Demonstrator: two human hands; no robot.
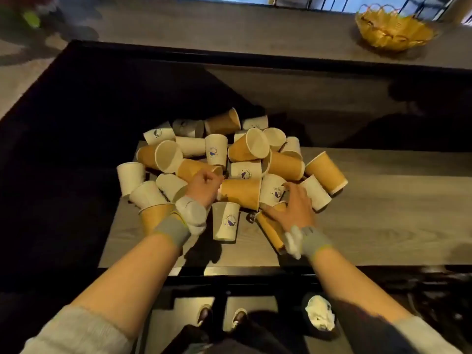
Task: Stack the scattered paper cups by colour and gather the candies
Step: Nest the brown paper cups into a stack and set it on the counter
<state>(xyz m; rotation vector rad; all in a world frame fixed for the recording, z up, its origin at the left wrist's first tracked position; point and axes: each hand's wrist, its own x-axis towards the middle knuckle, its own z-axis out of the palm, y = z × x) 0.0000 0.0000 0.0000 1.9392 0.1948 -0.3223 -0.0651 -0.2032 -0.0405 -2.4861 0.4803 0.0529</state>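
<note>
Left hand (204,186) grips a brown cup (190,169); right hand (293,204) spreads over toppled cups (245,170).

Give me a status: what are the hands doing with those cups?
Left hand curled at a brown cup, grip unclear. Right hand open, spread on the pile. Brown and white jumbled, unsorted.

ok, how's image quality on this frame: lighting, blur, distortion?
Head view: a lit patch on the table holds the cup pile, and the surface toward the picture's left is in deep shadow; head view: the gold basket at top right is blurred and the cup logos are soft; head view: wide-angle bowing bends the table's far edge.
</note>
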